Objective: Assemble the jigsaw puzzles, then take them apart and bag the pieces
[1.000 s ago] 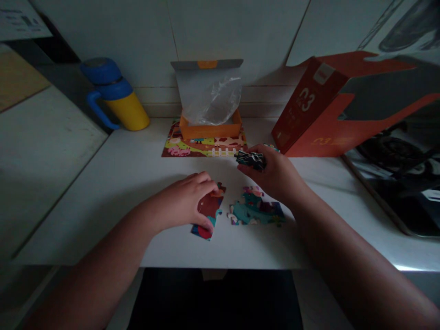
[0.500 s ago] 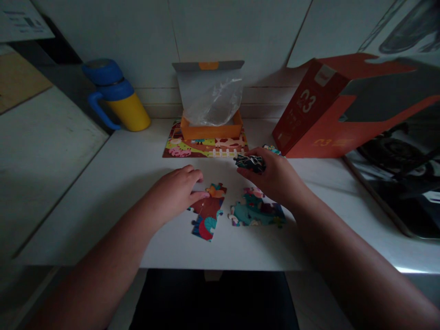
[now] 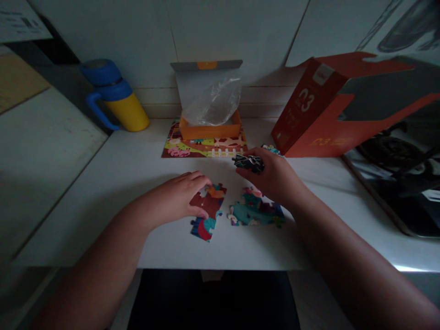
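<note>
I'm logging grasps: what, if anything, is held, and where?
The right hand holds stacked puzzle pieces by their right part; the left hand's hold is unclear.

One puzzle section (image 3: 211, 201) is brown, orange and red.

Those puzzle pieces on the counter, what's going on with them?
A person is handling them with both hands. The right hand grips a stack of pieces. The left hand is at the left side of a brown-and-red patch; a separate teal patch lies to its right. Behind, an open orange box with a clear bag in it sits on a farm picture.
</note>
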{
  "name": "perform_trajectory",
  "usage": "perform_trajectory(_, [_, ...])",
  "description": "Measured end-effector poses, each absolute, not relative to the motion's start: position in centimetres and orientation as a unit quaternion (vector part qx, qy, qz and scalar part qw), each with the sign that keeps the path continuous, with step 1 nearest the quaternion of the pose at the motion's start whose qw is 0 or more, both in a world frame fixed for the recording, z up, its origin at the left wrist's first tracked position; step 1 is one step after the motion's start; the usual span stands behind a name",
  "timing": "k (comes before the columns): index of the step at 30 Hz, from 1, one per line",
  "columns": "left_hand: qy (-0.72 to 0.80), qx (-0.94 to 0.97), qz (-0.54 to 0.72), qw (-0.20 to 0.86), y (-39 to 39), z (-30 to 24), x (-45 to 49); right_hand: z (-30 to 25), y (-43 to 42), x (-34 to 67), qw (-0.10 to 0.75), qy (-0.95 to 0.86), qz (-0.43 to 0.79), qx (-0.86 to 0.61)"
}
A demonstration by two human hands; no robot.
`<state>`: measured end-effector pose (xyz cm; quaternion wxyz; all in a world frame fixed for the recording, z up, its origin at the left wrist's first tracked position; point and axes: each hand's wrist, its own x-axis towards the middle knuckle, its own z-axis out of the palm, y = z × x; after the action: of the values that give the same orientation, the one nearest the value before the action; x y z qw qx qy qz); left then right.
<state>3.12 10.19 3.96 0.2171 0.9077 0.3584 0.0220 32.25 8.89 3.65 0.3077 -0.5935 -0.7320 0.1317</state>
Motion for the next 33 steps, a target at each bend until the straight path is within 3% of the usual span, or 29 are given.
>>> perform_trajectory(8, [0.296,0.934,0.058,0.192,9.1,4.6,4.9,3.7,8.9,32.2,0.314,-0.73,0.137,-0.591])
perform_trajectory(13, [0.229,0.945,0.041,0.23,8.2,4.8,6.0,3.7,8.9,32.2,0.313,-0.731,0.127,-0.592])
perform_trajectory(33, [0.461,0.881,0.027,0.104,11.3,4.0,1.8,3.8,8.8,32.2,0.298,-0.729,0.159,-0.595])
